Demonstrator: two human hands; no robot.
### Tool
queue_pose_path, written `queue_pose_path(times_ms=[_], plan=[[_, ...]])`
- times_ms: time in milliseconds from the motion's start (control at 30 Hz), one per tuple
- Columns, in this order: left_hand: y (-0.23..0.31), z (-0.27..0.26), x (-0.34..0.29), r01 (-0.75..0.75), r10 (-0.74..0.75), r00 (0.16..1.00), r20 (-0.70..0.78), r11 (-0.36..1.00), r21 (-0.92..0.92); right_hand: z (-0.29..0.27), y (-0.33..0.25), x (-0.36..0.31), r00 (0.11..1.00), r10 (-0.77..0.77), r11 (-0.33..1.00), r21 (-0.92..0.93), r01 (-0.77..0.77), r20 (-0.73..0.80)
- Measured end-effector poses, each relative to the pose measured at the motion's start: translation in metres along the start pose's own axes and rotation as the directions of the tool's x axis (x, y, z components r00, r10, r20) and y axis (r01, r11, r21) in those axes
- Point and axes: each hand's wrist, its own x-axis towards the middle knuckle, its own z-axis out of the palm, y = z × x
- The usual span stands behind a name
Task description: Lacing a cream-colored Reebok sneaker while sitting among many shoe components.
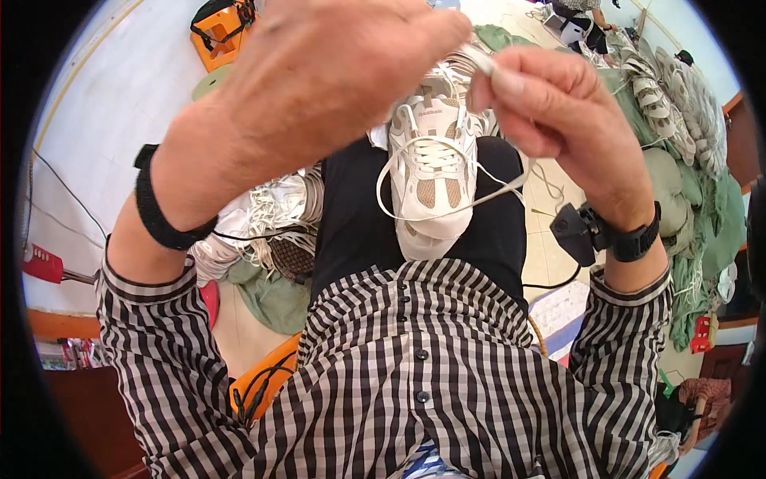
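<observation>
A white and beige sneaker [435,172] rests on my lap, its toe toward me. Its flat off-white shoelace [488,194] is threaded through the eyelets and loops loosely around the front of the shoe. Above the tongue, my right hand [562,116] pinches a piece of the lace between thumb and fingers. My left hand [343,68] is raised close beside it, back of the hand facing me. Its fingers are closed at the same stretch of lace, though most of them are hidden behind the hand.
Many shoes with loose laces [283,203] are piled left of my legs; others lie beyond the sneaker. Green cloth bags [666,191] and stacked shoes [658,108] line the right. An orange chair [219,36] stands far left. Another person [586,16] is at the far right. Black cables run from my wrists.
</observation>
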Motion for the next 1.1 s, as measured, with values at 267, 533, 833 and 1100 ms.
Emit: queue_pose_path(times_ms=[267, 533, 833, 1100], plan=[[0.033, 0.041, 0.006, 0.132, -0.133, 0.991, 0.011, 0.964, -0.232, -0.005, 0.026, -0.006, 0.993, 0.102, 0.968, 0.238, -0.086, -0.055], [0.062, 0.094, -0.021, 0.466, -0.547, 0.833, 0.082, 0.615, -0.637, -0.018, 0.046, -0.036, 0.927, 0.095, 0.995, 0.049, -0.083, -0.363], [0.066, 0.180, -0.079, 0.782, -0.777, 0.471, 0.417, 0.150, -0.605, -0.230, -0.005, -0.183, 0.448, -0.234, 0.919, -0.046, 0.391, -0.863], [0.053, 0.214, -0.083, 0.795, -0.749, 0.334, 0.572, -0.102, -0.598, -0.237, 0.101, -0.248, 0.257, 0.003, 0.872, -0.123, -0.473, -0.966]])
